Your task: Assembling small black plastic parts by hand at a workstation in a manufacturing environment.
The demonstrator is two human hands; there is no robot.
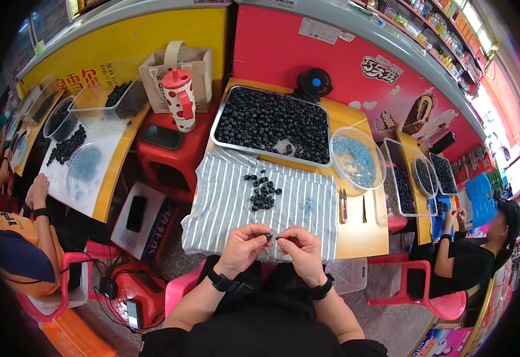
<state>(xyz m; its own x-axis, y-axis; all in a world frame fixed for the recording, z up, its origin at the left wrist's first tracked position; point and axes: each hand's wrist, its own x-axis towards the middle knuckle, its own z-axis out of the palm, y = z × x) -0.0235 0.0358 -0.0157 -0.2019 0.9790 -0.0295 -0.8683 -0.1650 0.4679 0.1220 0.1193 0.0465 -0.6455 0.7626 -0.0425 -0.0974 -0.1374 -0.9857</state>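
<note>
My left hand (245,249) pinches a small round black part (268,237) between thumb and fingertips, just over the near edge of a grey-and-white striped cloth (221,205). Close beside it, the thumb and fingers of my right hand (303,251) are pressed together; whatever they hold is too small to name. Beyond my hands a loose pile of black parts (263,197) lies on the cloth. To its right are a few tiny light-blue pieces (307,206). A metal tray (283,146) full of black parts stands behind, next to a round clear tub (383,169) of blue pieces.
Pink-handled snips (343,208) and dark tweezers (364,209) lie right of the cloth. A black fan (314,83) stands behind the tray. On a red stool (161,156) at left are a phone (161,137) and a dotted tumbler (179,101). People sit at tables on both sides.
</note>
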